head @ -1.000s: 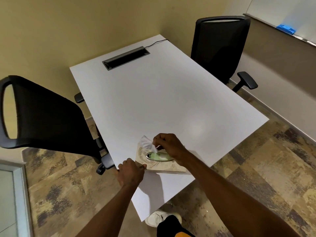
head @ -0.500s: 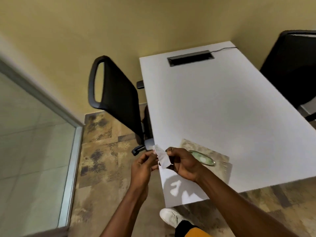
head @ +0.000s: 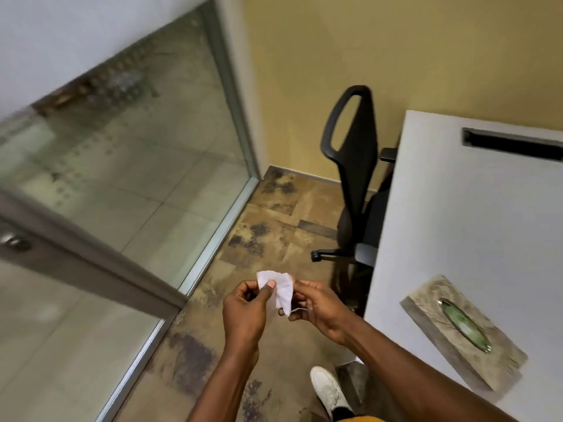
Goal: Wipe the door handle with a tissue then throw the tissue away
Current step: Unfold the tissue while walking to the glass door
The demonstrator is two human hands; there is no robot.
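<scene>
Two hands pinch one white tissue (head: pixel 281 289) between them, over the patterned floor (head: pixel 268 214): left hand (head: pixel 245 312) has thumb and fingertips closed on its upper left corner, right hand (head: pixel 320 306) grips the lower right edge, fingers curled. Tissue looks partly folded or bunched, held clear of everything. Just right, tissue box (head: pixel 463 330) sits on the white table (head: pixel 472 223), near its front corner; black office chair (head: pixel 353 166) tucked beside the table further back. Left, a glass door (head: pixel 122 178) with grey frame; a blurred metal fitting at far left edge, probably the door handle (head: pixel 12 240), well apart from the hands. Step judged: tissue in hand, wiping not yet begun. Next move calls for carrying the tissue left to that handle. No bin visible. No readable brands or writing.
</scene>
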